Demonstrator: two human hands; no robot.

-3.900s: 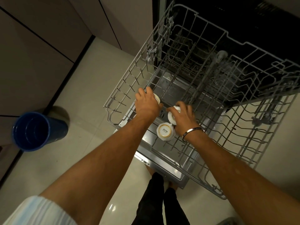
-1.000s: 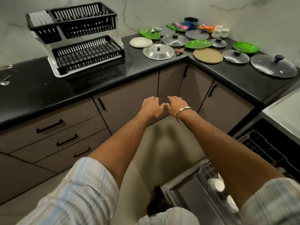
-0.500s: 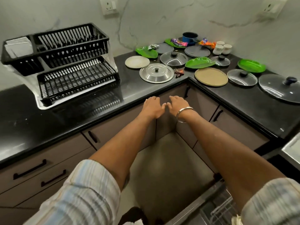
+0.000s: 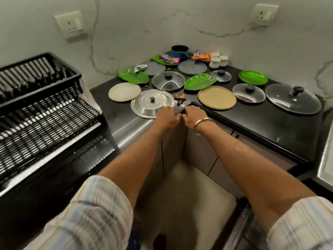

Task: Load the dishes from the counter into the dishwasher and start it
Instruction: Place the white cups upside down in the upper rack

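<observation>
Neither hand grasps anything: the left hand (image 4: pixel 166 118) and the right hand (image 4: pixel 192 115) reach side by side over the inner corner of the black stone counter (image 4: pixel 261 121), fingers loosely bent and pointing away, backs upward; whether the fingertips touch the counter edge I cannot tell; a silver metal bangle (image 4: pixel 201 125) circles the right wrist, and pale striped rolled sleeves (image 4: pixel 93 212) cover both upper arms at the near edge of the view.

Just beyond the left hand's fingers, near the front edge of the counter, lies a round stainless steel lid with a small dark knob (image 4: pixel 152 103); a small crumpled dark and orange wrapper (image 4: pixel 180 98) sits beside it at the corner; to the right lies a flat round tan plate (image 4: pixel 217 97), then a small glass lid with a black knob (image 4: pixel 248 92), then a large glass lid with a black knob (image 4: pixel 293 98) toward the counter's right end.

Left of the steel lid lies a round off-white plate (image 4: pixel 124 91); behind these sit another glass lid (image 4: pixel 168 81), two leaf-shaped green plates (image 4: pixel 133 76) (image 4: pixel 200 81), a smaller glass lid (image 4: pixel 221 75) and an oval green dish (image 4: pixel 253 77).

Toward the back corner by the marble wall lie two dark grey round plates (image 4: pixel 192 67), a blue enamel mug (image 4: pixel 179 51), bright snack wrappers (image 4: pixel 170 59) and three small white cups (image 4: pixel 218 60) clustered together.

A black two-tier plastic dish rack (image 4: pixel 41 105) fills the counter's left end.
</observation>
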